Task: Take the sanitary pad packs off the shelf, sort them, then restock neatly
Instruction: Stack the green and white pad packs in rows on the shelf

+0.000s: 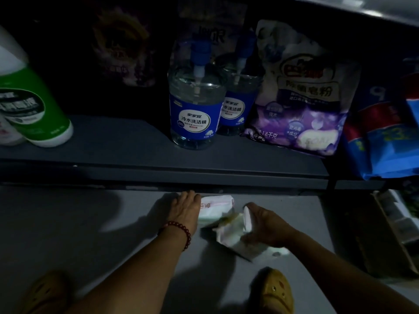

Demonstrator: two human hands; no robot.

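Tan perforated clogs (275, 288) sit at the bottom edge, either side of two bare forearms reaching down to the smooth grey floor (79, 223) in front of the dark grey metal shelf (127, 141). With a dark red bead bracelet (181, 231) at its wrist, the left hand (184, 210) lies palm down with fingers fairly straight. Its edge is against the flat white plastic-wrapped pad pack with pink lettering (216, 208), which rests on the floor just below the shelf lip. The right hand (266, 225) is curled round one end of the crumpled white pad pack with yellowish print (232, 232), held tilted low over the floor; dim light and blur hide whether it is one pack or two. Both packs look light and soft, thin slick film over squashy padding, so they should give under the fingers and may slide on each other. A grip across the short sides, thumb on one face and fingers on the other, seems safer than pinching a loose film corner, which could tear or slip. On the shelf above stand clear pump bottles with blue labels (195, 109), a purple-and-white bag of washing powder (301, 98) and a green-and-white plastic bottle (34, 105).
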